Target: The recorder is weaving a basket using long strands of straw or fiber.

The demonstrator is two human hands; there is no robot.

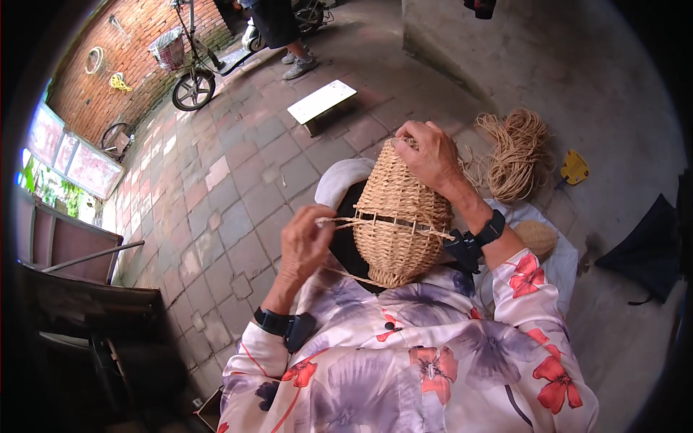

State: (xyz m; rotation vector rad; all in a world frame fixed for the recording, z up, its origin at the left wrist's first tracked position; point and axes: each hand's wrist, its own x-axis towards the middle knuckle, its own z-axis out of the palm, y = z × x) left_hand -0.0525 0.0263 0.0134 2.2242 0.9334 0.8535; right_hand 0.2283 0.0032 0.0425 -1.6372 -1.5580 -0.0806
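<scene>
A woven tan cord basket (395, 249) lies in my lap, narrowing at both ends, with a slatted gap across its middle and cord crossing there. My right hand (429, 162) grips its upper end from the right, fingers curled over the rim. At the basket's left, my left hand (307, 242) is closed on a strand of cord (345, 221) that runs to the gap. A loose strand hangs below that hand toward the basket's lower end.
A cord pile (520, 155), yellow object (574, 168) and round tan piece (535, 238) lie right. A low white bench (322, 102) stands ahead on paving. Behind are a scooter (193, 86), a person's legs (285, 36) and brick wall. Dark furniture (86, 332) stands left.
</scene>
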